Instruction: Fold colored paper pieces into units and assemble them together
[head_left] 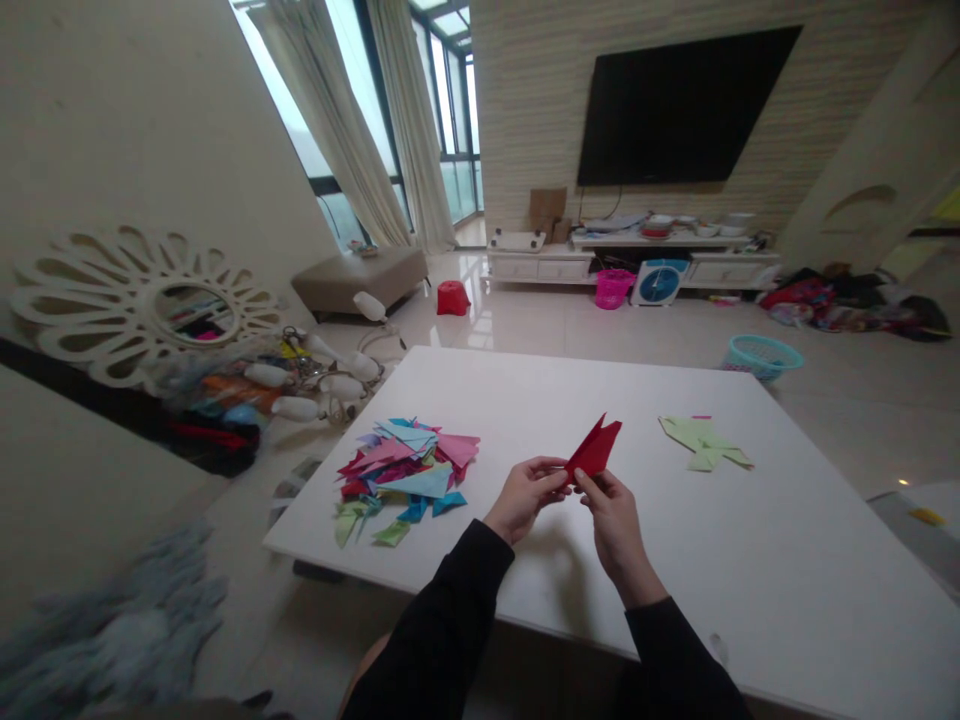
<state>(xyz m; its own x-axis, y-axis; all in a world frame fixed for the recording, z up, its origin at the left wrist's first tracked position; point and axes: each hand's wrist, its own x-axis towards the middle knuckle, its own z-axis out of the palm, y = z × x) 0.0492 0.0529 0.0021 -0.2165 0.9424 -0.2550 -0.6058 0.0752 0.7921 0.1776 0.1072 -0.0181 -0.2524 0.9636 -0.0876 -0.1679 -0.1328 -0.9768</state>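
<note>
You hold the red paper [594, 450] just above the table [510, 390], its two points up. Your left hand [529, 495] pinches its lower left edge; your right hand [613, 520] pinches its base, thumb in front. It looks very light, likely crisp along the folds but easily creased or torn, so grip the layered base lightly and spare the thin tips.
</note>
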